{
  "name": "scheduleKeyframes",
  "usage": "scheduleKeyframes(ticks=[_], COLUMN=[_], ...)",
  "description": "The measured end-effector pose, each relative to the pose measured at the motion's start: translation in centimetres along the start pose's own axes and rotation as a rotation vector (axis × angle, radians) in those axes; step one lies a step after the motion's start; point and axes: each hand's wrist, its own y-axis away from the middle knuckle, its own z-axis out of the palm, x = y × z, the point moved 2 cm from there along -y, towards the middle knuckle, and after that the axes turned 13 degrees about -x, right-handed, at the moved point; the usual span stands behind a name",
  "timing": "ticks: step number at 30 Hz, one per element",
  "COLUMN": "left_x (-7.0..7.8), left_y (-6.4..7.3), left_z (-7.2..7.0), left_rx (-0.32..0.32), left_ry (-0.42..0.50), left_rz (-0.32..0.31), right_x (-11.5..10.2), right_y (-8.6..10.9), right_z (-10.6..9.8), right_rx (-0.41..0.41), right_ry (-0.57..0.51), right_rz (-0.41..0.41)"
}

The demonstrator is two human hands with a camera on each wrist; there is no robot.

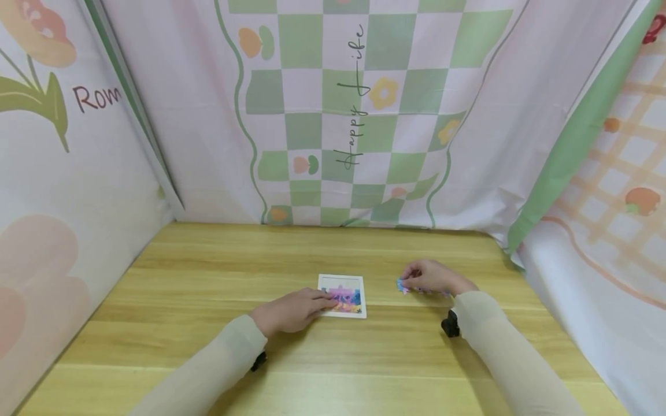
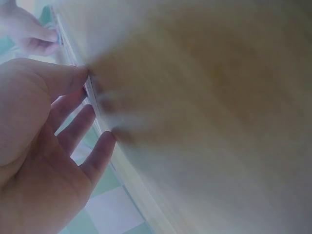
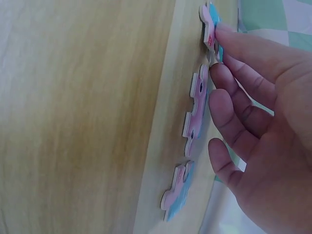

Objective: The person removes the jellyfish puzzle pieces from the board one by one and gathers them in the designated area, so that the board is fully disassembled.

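Note:
A small jigsaw puzzle tray (image 1: 350,281) with a white frame lies on the table. Joined pieces (image 1: 350,299) in pink, blue and yellow fill its near part, while the far part shows pale backing. My left hand (image 1: 293,310) rests its fingertips on the tray's left side, fingers loosely extended. To the right of the tray, my right hand (image 1: 437,276) pinches a pink and blue puzzle piece (image 3: 208,25) between thumb and forefinger, close over the table. Beneath the other fingers of that hand lie more loose puzzle pieces (image 3: 196,107), including a pink and blue one (image 3: 178,189).
The wooden table (image 1: 333,370) reaches back to a hanging curtain (image 1: 302,121) with green checks. Printed cloth also hangs along the left (image 1: 67,231) and right (image 1: 614,190) sides. A small black device (image 1: 450,324) sits at the right wrist.

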Motion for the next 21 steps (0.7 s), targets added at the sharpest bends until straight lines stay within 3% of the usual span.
scheduleKeyframes(ticks=[9, 16, 21], left_x=[-0.1, 0.2, 0.5], left_y=[-0.2, -0.4, -0.7], left_z=[0.3, 0.1, 0.0], left_rx=[-0.005, -0.022, 0.026], left_ry=[-0.008, 0.004, -0.059], left_rz=[-0.017, -0.049, -0.055], right_x=[-0.5, -0.8, -1.3], right_y=[-0.1, 0.4, 0.5], right_z=[0.1, 0.2, 0.3], right_rx=[0.006, 0.014, 0.023], right_ry=[0.004, 0.011, 0.012], right_rz=[-0.007, 0.042, 0.055])
